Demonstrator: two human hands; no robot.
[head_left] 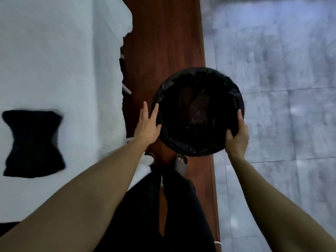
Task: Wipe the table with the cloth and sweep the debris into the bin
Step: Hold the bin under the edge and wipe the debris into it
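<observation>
Both hands bracket the round black-lined bin (198, 111): right hand (237, 137) clamps its rim, left hand (148, 124) lies spread against it; the white-covered bench (54, 60) sits leftward.

The bin (198, 111) is so dark inside that its contents cannot be made out — only faint specks show. The black cloth (33, 143) is blurred at its edges, and both forearms run off the bottom edge

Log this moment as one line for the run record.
right hand grips bin rim | left hand open beside bin | cloth lies on table, untouched
</observation>
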